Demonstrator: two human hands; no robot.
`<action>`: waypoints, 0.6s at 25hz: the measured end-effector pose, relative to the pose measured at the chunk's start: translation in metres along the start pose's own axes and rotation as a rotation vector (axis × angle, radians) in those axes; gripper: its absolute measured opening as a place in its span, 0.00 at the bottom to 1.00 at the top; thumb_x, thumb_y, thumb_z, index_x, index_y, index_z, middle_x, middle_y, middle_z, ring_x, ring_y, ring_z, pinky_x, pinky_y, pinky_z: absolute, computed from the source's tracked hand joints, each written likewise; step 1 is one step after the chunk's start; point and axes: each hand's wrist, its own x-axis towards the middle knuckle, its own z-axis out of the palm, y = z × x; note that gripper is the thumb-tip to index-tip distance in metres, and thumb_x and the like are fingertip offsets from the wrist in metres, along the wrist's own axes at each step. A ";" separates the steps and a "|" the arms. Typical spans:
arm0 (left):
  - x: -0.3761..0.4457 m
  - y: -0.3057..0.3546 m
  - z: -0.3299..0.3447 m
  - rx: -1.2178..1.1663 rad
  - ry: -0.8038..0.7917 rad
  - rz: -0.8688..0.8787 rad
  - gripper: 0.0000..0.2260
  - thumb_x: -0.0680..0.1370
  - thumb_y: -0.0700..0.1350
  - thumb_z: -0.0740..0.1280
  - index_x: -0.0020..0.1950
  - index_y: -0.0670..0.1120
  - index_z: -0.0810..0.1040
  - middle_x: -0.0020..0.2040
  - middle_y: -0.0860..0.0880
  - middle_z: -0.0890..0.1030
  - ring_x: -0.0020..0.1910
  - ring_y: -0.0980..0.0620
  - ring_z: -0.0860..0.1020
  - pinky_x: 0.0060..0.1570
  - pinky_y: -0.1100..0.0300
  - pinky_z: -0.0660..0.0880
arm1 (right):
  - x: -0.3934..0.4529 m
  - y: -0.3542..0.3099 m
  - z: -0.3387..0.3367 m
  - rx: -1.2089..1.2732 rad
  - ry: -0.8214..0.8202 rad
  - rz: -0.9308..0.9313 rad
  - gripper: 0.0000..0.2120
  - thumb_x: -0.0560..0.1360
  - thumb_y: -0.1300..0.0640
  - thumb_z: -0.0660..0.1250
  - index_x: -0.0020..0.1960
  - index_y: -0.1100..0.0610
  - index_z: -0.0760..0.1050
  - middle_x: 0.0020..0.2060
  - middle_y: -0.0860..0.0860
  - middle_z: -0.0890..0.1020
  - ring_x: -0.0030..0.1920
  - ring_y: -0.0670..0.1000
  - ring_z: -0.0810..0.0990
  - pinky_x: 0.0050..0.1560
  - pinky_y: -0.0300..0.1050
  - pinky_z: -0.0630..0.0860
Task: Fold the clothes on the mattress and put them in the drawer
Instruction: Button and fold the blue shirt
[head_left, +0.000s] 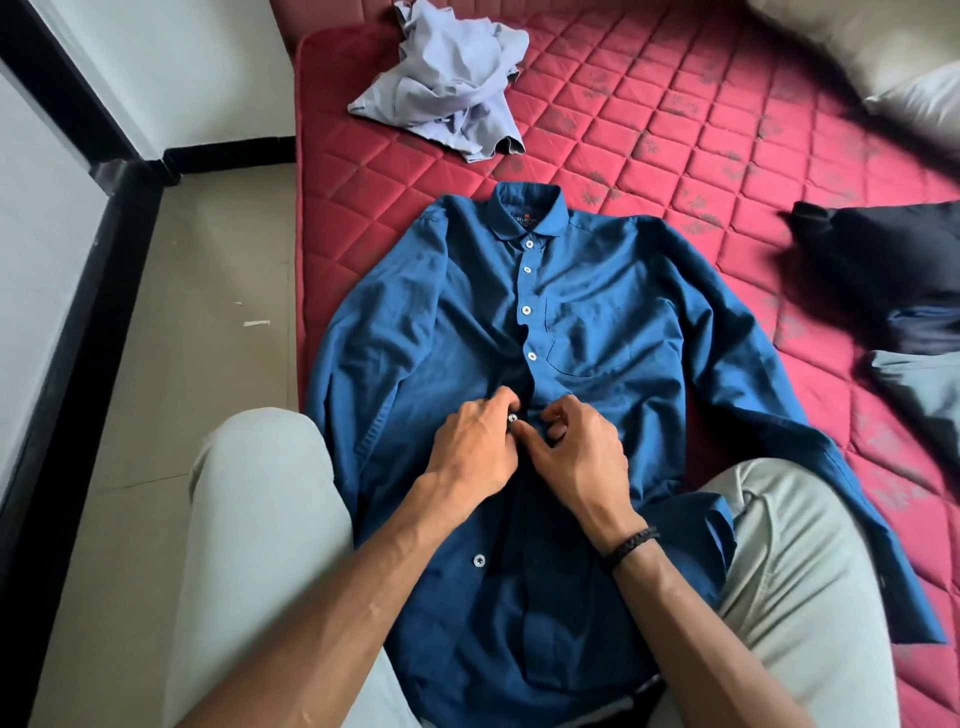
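the dark blue cotton button-up shirt (587, 332) lies face up on the red quilted mattress (675, 130). the left hand (470, 449) pinches a small white button (513, 419); the right hand (574, 449) pinches the placket edge beside it. keep the placket taut and aligned, then push the button fully through.
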 end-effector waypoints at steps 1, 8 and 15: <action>0.001 -0.001 0.000 -0.009 0.008 0.004 0.11 0.78 0.42 0.67 0.60 0.50 0.75 0.44 0.48 0.82 0.45 0.43 0.81 0.44 0.50 0.77 | 0.001 -0.002 0.001 -0.044 -0.006 0.005 0.20 0.71 0.33 0.71 0.49 0.47 0.74 0.41 0.44 0.78 0.44 0.49 0.78 0.43 0.49 0.76; 0.004 -0.007 0.002 -0.041 0.094 0.041 0.04 0.77 0.42 0.70 0.49 0.50 0.79 0.35 0.55 0.79 0.39 0.51 0.78 0.43 0.52 0.77 | 0.008 0.000 0.006 0.009 -0.001 -0.009 0.07 0.76 0.48 0.67 0.45 0.50 0.75 0.40 0.47 0.81 0.43 0.54 0.81 0.45 0.51 0.78; 0.003 -0.005 0.004 -0.052 0.175 0.028 0.04 0.75 0.42 0.73 0.48 0.50 0.83 0.43 0.52 0.81 0.39 0.50 0.80 0.42 0.51 0.80 | 0.005 0.002 -0.009 0.322 -0.005 0.049 0.06 0.75 0.52 0.70 0.41 0.52 0.78 0.31 0.46 0.81 0.32 0.44 0.76 0.41 0.45 0.78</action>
